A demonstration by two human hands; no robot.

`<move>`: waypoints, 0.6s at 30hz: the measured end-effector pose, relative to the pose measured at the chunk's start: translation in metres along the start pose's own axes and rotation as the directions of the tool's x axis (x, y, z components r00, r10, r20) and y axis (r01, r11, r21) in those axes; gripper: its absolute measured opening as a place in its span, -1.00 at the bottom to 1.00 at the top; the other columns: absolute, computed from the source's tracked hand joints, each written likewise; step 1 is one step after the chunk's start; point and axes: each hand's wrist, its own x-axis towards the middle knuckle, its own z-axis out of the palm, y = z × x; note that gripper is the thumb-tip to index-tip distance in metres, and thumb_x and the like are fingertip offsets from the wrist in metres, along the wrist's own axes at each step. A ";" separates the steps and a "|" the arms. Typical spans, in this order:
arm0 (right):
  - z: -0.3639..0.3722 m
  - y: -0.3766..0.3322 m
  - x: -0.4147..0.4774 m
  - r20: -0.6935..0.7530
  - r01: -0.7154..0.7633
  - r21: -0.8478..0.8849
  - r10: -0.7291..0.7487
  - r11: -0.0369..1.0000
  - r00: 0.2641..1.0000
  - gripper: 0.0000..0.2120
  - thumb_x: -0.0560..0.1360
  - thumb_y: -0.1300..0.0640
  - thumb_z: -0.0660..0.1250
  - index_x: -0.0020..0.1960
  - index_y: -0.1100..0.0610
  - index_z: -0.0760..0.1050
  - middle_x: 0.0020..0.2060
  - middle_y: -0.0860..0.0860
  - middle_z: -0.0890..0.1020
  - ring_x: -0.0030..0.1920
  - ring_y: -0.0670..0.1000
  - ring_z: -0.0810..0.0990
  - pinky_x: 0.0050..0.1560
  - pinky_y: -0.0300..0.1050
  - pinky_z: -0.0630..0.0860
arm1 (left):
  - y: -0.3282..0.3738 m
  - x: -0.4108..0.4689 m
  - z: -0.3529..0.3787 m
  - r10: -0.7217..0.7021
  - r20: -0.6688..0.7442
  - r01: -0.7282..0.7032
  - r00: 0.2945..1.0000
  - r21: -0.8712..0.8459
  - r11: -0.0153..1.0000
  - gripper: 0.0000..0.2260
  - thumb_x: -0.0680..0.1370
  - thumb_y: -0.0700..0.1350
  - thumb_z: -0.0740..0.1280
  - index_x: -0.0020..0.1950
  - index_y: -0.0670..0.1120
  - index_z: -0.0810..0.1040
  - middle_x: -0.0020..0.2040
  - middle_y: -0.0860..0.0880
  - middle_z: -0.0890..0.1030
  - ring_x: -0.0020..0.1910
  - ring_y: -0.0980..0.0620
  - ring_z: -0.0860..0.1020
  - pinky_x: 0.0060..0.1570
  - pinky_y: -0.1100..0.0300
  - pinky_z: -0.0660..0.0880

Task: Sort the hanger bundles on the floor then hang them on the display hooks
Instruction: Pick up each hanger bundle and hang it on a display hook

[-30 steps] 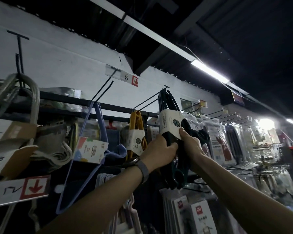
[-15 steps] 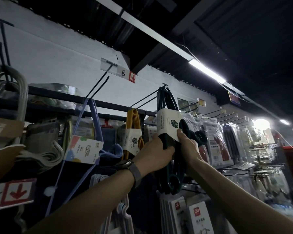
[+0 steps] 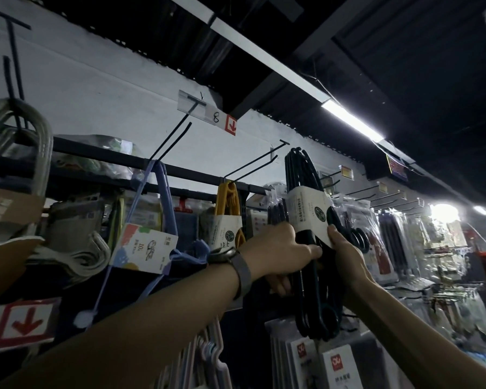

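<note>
The left hand (image 3: pixel 278 254) and right hand (image 3: pixel 347 256) both grip the dark hanger bundle (image 3: pixel 306 209), raised at the far wall. The left fingers (image 3: pixel 306 249) are curled round the hangers below the white band. The right thumb presses the band's lower edge. The bundle's tops lie just right of the hook (image 3: pixel 253 162) tip; contact cannot be told. A yellow bundle (image 3: pixel 227 197) hangs at the hook's base.

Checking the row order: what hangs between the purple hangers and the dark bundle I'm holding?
The yellow hanger bundle hangs there, beside the dark bundle, in the head view.
</note>
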 end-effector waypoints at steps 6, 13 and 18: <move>0.003 0.004 0.003 0.044 0.059 -0.012 -0.058 0.998 0.997 -0.62 0.66 -0.14 0.29 0.08 0.15 0.68 -0.16 0.19 0.75 -0.32 0.11 0.65 -0.31 -0.04 0.55 | -0.001 0.017 -0.014 0.007 -0.002 -0.007 1.000 0.005 1.000 -0.61 0.61 0.07 0.38 0.21 -0.19 0.38 -0.07 -0.24 0.69 -0.21 -0.23 0.73 -0.18 -0.15 0.70; 0.011 0.004 0.010 0.018 0.043 -0.046 -0.042 0.998 0.999 -0.56 0.63 -0.21 0.30 0.03 0.16 0.71 -0.11 0.23 0.75 -0.17 0.27 0.69 -0.04 0.19 0.63 | -0.002 0.026 -0.012 0.047 -0.063 -0.040 0.997 0.102 0.994 -0.74 0.56 0.05 0.41 -0.01 -0.10 0.43 -0.18 -0.16 0.71 -0.29 -0.19 0.72 -0.21 -0.09 0.70; 0.011 0.011 0.009 0.051 0.047 -0.034 -0.045 0.998 0.998 -0.54 0.64 -0.17 0.30 0.00 0.23 0.71 -0.25 0.22 0.72 -0.36 0.18 0.65 -0.37 -0.06 0.63 | -0.008 0.022 -0.010 0.084 -0.104 -0.067 0.991 0.162 0.984 -0.67 0.54 0.09 0.42 0.14 -0.08 0.44 -0.08 -0.07 0.68 -0.34 -0.08 0.71 -0.22 -0.04 0.70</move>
